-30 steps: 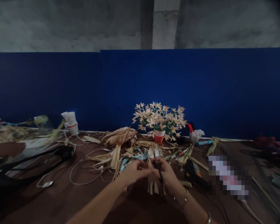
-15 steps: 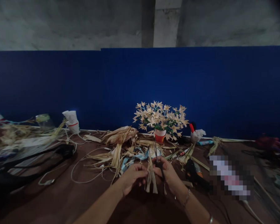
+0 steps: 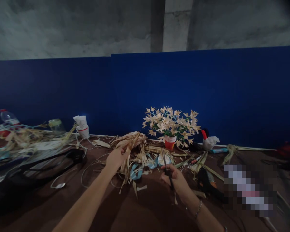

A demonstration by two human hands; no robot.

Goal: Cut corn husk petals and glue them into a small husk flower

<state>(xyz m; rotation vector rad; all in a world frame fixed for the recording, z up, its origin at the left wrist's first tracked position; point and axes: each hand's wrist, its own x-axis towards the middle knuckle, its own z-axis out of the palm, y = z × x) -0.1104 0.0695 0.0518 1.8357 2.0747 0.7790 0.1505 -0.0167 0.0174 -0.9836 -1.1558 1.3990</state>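
My left hand reaches into the pile of dried corn husks, its fingers closed on husk strips at the pile's near left side. My right hand is closed round a pair of dark scissors, whose blades point up and away from me. A small pale strip shows just below that hand. Light blue ribbon lies curled between my hands, with a roll of pale tape behind it. Loose husk scraps rest on the brown table.
Behind the husks stands a red-and-white pot of cream husk flowers. A glue gun lies to the right. White cables, a glass jar, a plastic bottle and a black strap are on the left.
My left hand has left the cut husk strips and moved left and forward to the husk pile. My right hand keeps the scissors. The view has shifted slightly left.
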